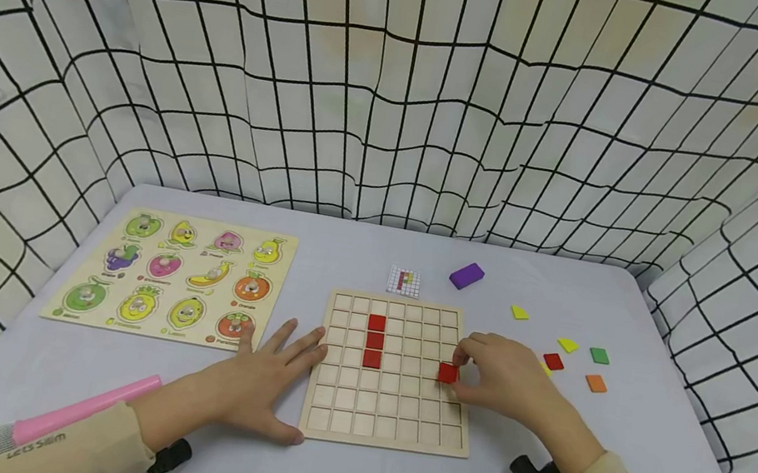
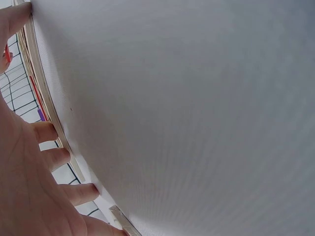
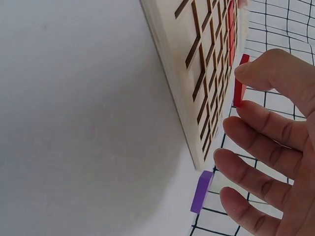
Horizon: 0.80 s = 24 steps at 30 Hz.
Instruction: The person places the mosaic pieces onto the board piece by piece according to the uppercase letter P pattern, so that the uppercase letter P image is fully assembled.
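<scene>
A wooden grid board point(image 1: 390, 433) lies on the table, with three red square tiles point(image 1: 373, 340) in a column in its cells. My right hand point(image 1: 503, 374) pinches another red tile point(image 1: 448, 373) over the board's right side; the right wrist view shows that tile point(image 3: 239, 87) between thumb and forefinger just above the board point(image 3: 177, 73). My left hand point(image 1: 270, 378) lies flat on the table, its fingers spread against the board's left edge point(image 2: 47, 93).
Loose tiles lie right of the board: red point(image 1: 552, 361), green point(image 1: 599, 356), orange point(image 1: 596, 383), two yellow point(image 1: 519, 313). A purple block point(image 1: 467, 276) and a small pattern card point(image 1: 404, 281) sit behind it. A fruit peg puzzle point(image 1: 182, 276) lies left. Netted walls surround the table.
</scene>
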{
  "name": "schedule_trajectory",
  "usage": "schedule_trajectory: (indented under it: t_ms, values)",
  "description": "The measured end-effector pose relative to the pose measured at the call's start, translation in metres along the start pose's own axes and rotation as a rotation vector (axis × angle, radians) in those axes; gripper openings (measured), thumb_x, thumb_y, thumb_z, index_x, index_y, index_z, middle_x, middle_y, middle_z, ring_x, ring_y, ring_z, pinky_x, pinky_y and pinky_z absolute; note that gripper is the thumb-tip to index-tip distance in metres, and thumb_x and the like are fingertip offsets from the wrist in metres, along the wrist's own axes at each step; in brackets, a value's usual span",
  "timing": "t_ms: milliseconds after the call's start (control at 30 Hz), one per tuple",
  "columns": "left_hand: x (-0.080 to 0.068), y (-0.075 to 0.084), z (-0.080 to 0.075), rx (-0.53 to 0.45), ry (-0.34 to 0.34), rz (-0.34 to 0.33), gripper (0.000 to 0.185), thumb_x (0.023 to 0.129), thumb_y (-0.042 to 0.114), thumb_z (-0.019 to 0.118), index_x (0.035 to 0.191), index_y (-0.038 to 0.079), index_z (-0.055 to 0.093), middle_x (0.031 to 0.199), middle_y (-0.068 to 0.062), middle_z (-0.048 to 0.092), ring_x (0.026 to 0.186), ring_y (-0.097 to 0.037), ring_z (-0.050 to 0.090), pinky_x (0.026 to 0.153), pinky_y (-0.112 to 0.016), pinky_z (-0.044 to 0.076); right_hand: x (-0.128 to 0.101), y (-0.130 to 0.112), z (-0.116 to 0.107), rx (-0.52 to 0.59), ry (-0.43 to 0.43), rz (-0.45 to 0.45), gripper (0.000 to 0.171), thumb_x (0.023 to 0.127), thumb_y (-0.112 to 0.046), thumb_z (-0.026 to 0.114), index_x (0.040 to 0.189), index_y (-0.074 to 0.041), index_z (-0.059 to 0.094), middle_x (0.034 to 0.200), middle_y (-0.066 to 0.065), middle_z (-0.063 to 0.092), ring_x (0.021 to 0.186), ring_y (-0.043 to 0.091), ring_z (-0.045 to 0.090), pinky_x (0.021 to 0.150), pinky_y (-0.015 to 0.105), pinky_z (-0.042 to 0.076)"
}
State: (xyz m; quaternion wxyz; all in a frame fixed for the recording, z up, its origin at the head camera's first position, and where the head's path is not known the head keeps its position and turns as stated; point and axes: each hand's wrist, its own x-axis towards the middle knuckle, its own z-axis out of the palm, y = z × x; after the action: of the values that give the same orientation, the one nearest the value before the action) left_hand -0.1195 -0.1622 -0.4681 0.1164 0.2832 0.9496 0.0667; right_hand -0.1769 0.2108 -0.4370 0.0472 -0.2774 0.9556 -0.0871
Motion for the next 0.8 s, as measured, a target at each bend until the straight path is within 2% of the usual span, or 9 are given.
schedule_trajectory:
  t_ms: [333, 567, 800]
  values:
    - [0.000, 0.000, 0.001, 0.011, 0.009, 0.004, 0.117, 0.073, 0.076, 0.074, 0.163, 0.015, 0.032, 0.174, -0.006, 0.019, 0.156, -0.051, 0.017, 0.098, -0.094, 0.015, 0.010, -0.014, 0.000, 0.020, -0.020, -0.014, 0.025, 0.080, -0.036, 0.085, 0.095, -0.026, 0.069, 0.093, -0.011, 0.068, 0.077, 0.007, 0.052, 0.066, 0.025, 0.047]
    - [-0.001, 0.000, 0.000, 0.005, 0.006, 0.000, 0.117, 0.073, 0.076, 0.074, 0.163, 0.015, 0.032, 0.174, -0.005, 0.019, 0.156, -0.050, 0.016, 0.099, -0.093, 0.014, 0.016, -0.021, 0.004, 0.027, -0.025, -0.028, 0.027, 0.080, -0.042, 0.085, 0.094, -0.027, 0.069, 0.090, -0.014, 0.065, 0.076, 0.006, 0.051, 0.065, 0.024, 0.045]
    - [0.000, 0.000, 0.000, 0.008, 0.003, 0.001, 0.117, 0.073, 0.077, 0.073, 0.163, 0.015, 0.032, 0.174, -0.006, 0.019, 0.156, -0.050, 0.016, 0.098, -0.093, 0.014, 0.022, -0.028, 0.006, 0.037, -0.025, -0.043, 0.025, 0.078, -0.039, 0.084, 0.094, -0.026, 0.069, 0.089, -0.014, 0.065, 0.076, 0.006, 0.052, 0.067, 0.025, 0.046]
